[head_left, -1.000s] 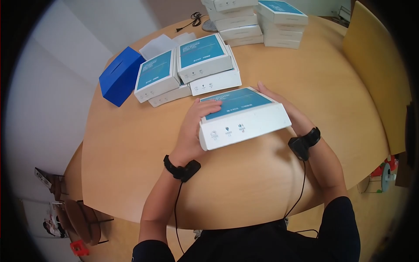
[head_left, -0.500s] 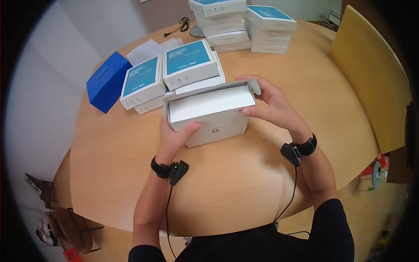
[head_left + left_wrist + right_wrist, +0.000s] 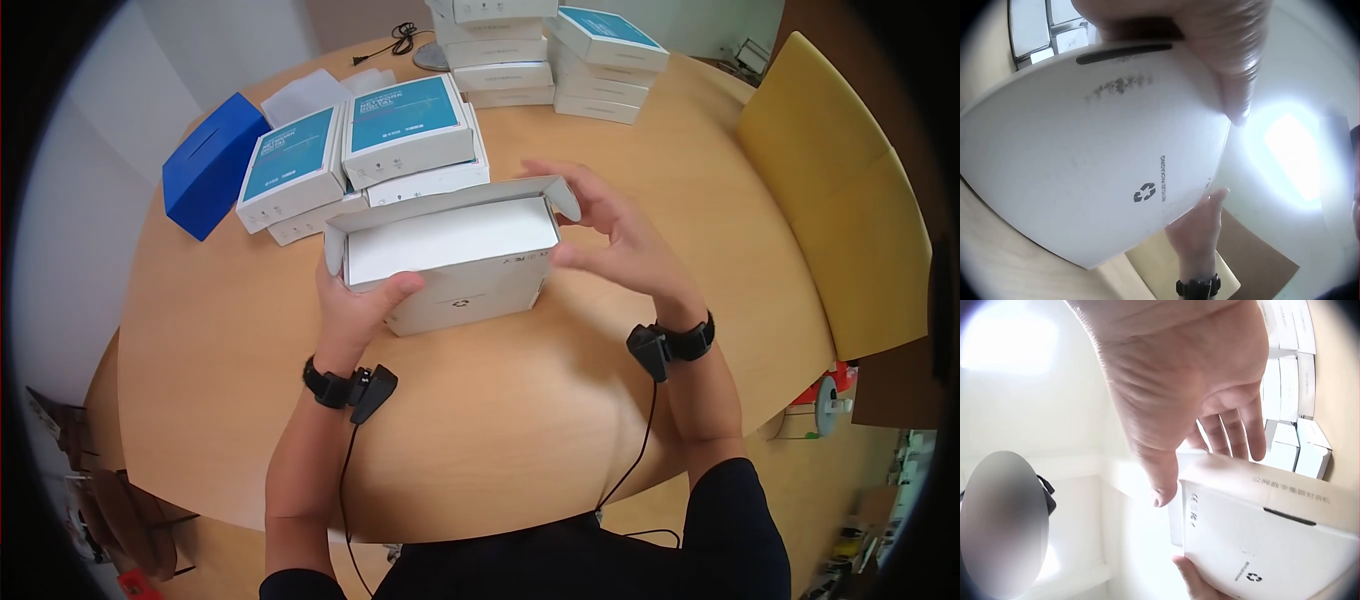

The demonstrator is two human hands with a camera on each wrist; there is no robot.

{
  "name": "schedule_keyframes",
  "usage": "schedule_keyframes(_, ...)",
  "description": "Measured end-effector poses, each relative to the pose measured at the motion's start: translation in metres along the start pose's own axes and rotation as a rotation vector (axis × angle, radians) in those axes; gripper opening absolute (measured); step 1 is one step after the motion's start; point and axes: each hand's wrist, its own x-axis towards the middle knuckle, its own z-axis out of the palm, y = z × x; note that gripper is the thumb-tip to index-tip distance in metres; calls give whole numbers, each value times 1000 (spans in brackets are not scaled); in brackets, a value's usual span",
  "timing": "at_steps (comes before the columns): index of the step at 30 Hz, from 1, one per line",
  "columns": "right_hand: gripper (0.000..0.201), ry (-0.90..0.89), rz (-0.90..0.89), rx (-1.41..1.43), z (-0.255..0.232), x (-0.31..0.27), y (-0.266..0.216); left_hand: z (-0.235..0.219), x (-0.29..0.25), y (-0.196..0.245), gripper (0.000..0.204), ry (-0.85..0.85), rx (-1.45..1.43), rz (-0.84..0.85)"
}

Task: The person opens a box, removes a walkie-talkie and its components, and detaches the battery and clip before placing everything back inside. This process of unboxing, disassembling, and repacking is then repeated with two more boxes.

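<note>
A white box (image 3: 450, 250) is held tilted above the round wooden table (image 3: 500, 430), its plain underside with a recycling mark facing me. My left hand (image 3: 360, 305) grips its lower left corner, with the thumb on the near face and the fingers behind. A small end flap (image 3: 563, 198) stands out at the right end. My right hand (image 3: 610, 235) is at that end with its fingers spread and loose, beside the flap. In the left wrist view the box (image 3: 1085, 156) fills the frame. In the right wrist view the right hand (image 3: 1191, 394) hovers over the box (image 3: 1260, 550).
Teal-topped white boxes (image 3: 400, 130) are stacked just behind the held box, with taller stacks (image 3: 600, 60) at the far edge. A blue box (image 3: 205, 165) sits at the far left with white sheets (image 3: 310, 95) behind it. A yellow chair (image 3: 840, 200) stands to the right.
The box lay flat with its teal face up and both hands at its sides. It has been lifted and turned underside up, and the right hand's fingers have spread at the flap.
</note>
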Motion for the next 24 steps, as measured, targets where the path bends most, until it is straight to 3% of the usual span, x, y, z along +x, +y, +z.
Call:
schedule_keyframes(3,51,27,96,215,-13,-1,-13,1,2,3,90,0,-16,4)
schedule_keyframes(9,34,116,-5,33,-2,1,-3,2,1,2,86,-10,-32,-7)
schedule_keyframes(24,34,411,150,143,23,1,-7,-1,-1,-1,85,-80,-41,1)
